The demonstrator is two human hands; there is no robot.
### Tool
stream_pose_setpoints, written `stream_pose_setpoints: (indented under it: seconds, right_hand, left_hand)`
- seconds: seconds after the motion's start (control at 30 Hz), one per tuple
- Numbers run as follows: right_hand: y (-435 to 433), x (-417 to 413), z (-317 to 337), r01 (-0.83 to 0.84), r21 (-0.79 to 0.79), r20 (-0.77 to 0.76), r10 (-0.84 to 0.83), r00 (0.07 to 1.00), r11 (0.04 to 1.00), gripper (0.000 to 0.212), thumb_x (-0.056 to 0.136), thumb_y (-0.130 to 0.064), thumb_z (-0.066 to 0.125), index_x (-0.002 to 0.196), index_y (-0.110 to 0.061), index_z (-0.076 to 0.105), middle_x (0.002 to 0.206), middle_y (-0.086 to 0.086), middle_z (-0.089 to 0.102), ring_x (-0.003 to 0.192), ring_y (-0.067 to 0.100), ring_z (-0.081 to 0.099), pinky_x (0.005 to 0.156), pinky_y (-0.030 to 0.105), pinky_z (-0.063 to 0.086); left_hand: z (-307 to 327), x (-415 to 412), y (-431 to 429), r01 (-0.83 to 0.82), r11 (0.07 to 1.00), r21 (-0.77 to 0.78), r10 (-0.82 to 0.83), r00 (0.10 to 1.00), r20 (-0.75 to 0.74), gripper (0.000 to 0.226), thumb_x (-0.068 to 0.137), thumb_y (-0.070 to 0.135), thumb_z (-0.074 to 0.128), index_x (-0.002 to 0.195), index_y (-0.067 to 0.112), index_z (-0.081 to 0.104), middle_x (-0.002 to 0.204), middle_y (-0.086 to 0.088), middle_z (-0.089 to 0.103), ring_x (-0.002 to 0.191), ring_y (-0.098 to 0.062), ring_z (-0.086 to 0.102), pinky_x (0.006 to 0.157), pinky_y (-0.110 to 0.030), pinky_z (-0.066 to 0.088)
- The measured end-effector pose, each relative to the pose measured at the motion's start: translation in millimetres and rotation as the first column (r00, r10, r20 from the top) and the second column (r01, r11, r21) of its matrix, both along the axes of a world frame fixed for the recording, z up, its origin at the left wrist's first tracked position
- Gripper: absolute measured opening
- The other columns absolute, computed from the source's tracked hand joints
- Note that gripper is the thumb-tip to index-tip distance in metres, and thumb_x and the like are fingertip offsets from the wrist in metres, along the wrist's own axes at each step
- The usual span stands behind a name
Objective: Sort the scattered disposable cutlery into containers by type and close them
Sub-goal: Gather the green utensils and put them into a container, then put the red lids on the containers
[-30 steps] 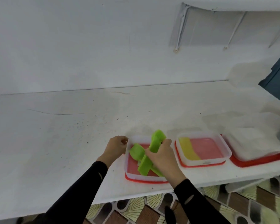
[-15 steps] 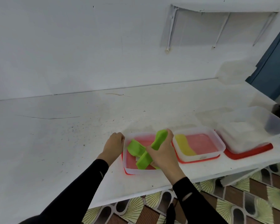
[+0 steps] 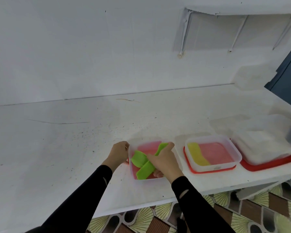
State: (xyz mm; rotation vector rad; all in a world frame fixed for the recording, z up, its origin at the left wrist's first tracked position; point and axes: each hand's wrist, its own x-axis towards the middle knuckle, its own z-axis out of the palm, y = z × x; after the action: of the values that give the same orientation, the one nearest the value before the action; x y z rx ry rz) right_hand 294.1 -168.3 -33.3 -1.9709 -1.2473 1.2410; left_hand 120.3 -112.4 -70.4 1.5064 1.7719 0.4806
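tub [image 3: 148, 180]: green cutlery [image 3: 139, 159], nxt tub [image 3: 213, 167]: yellow piece [image 3: 197, 153]

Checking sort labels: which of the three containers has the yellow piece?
The middle container, holding one yellow piece. The left container holds green cutlery; the right container's contents look whitish.
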Motion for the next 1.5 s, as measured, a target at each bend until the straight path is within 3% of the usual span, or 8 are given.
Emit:
stream_pose_setpoints:
  seconds: [0.1, 0.23, 0.37, 0.7, 0.9, 1.13, 1.37, 1.5]
  right_hand:
    - [4, -1, -3, -0.088, -0.027, 0.211, 0.092, 0.973, 0.996, 0.088, 0.081, -0.046, 0.063, 0.14, -0.005, 0.011, 0.071, 0.0, 0.068, 0.048, 0.016, 0.062, 0.046, 0.025, 0.047]
    - [7, 0, -8, -0.155, -0.062, 0.383, 0.167, 0.909, 0.986, 0.1, 0.078, -0.07, 0.057, 0.137, -0.001, 0.017, 0.104, -0.001, 0.067, 0.097, 0.021, 0.065, 0.071, 0.028, 0.039]
    - [4, 5, -5, -0.204, -0.042, 0.439, 0.202, 0.875, 0.978, 0.102, 0.09, -0.058, 0.052, 0.15, 0.005, 0.0, 0.124, 0.004, 0.061, 0.115, 0.024, 0.059, 0.086, 0.033, 0.044]
    - [0, 46, 9, -0.199, 0.284, 0.528, 0.02, 0.849, 0.938, 0.04, 0.098, -0.016, 0.048, 0.136, -0.009, 0.042, 0.128, 0.013, 0.05, 0.115, 0.028, 0.051, 0.083, 0.032, 0.042]
    - [6, 58, -1, -0.21, 0.086, 0.483, 0.143, 0.864, 0.974, 0.048, 0.094, -0.002, 0.043, 0.141, -0.007, 0.041, 0.118, 0.019, 0.064, 0.112, 0.033, 0.058, 0.08, 0.032, 0.043]
    - [13, 61, -6, -0.209, 0.186, 0.455, 0.104, 0.884, 0.96, 0.046, 0.093, -0.005, 0.046, 0.14, -0.006, 0.049, 0.114, 0.018, 0.069, 0.108, 0.03, 0.063, 0.089, 0.033, 0.047]
    - [33, 54, -20, 0.033, 0.277, 0.154, -0.078, 0.985, 0.96, 0.028, 0.104, -0.03, 0.035, 0.095, -0.015, 0.057, 0.103, 0.015, 0.068, 0.09, 0.035, 0.065, 0.083, 0.042, 0.05]
    - [31, 55, -22, 0.229, 0.14, -0.35, -0.168, 0.922, 0.963, 0.052, 0.105, -0.049, 0.02, 0.135, -0.021, 0.051, 0.129, -0.005, 0.051, 0.108, 0.021, 0.061, 0.093, 0.035, 0.044]
  left_hand:
    - [-1, -1, 1, -0.006, 1.0, -0.013, 0.007, 1.0, 0.03, 0.022, 0.091, -0.007, 0.042, 0.096, 0.005, 0.06, 0.083, 0.0, 0.053, 0.058, -0.014, 0.058, 0.037, -0.017, 0.047]
    - [-2, -1, 1, 0.001, 1.0, 0.0, -0.001, 1.0, 0.023, 0.021, 0.091, -0.007, 0.041, 0.095, 0.004, 0.06, 0.081, -0.001, 0.052, 0.058, -0.013, 0.057, 0.038, -0.017, 0.047]
    - [-4, -6, 1, 0.021, 1.0, 0.002, -0.021, 0.999, 0.032, 0.014, 0.092, 0.001, 0.048, 0.086, 0.008, 0.058, 0.082, -0.002, 0.053, 0.059, -0.015, 0.06, 0.043, -0.02, 0.052]
    - [-9, -10, 8, 0.07, 0.992, 0.104, -0.07, 0.998, 0.001, 0.009, 0.09, 0.003, 0.059, 0.09, 0.012, 0.063, 0.079, 0.002, 0.061, 0.061, 0.0, 0.057, 0.05, -0.007, 0.045]
    - [-1, -14, 19, -0.022, 0.999, 0.045, 0.016, 0.991, 0.131, 0.008, 0.09, 0.003, 0.06, 0.094, 0.006, 0.067, 0.084, -0.011, 0.068, 0.068, -0.015, 0.066, 0.052, -0.03, 0.059]
    - [20, -40, 45, -0.085, 0.871, 0.484, 0.089, 0.996, 0.014, 0.023, 0.093, 0.0, 0.055, 0.111, 0.004, 0.068, 0.1, -0.01, 0.062, 0.086, -0.028, 0.063, 0.078, -0.05, 0.058]
    - [20, -21, -19, 0.148, 0.559, 0.816, -0.176, 0.983, -0.058, 0.022, 0.096, 0.004, 0.05, 0.111, 0.005, 0.066, 0.108, -0.005, 0.053, 0.104, -0.01, 0.054, 0.097, -0.015, 0.04]
    - [-8, -23, -68, 0.235, 0.58, 0.78, -0.317, 0.947, -0.05, 0.022, 0.099, 0.01, 0.044, 0.113, 0.007, 0.06, 0.127, -0.004, 0.048, 0.125, -0.015, 0.049, 0.107, -0.024, 0.037]
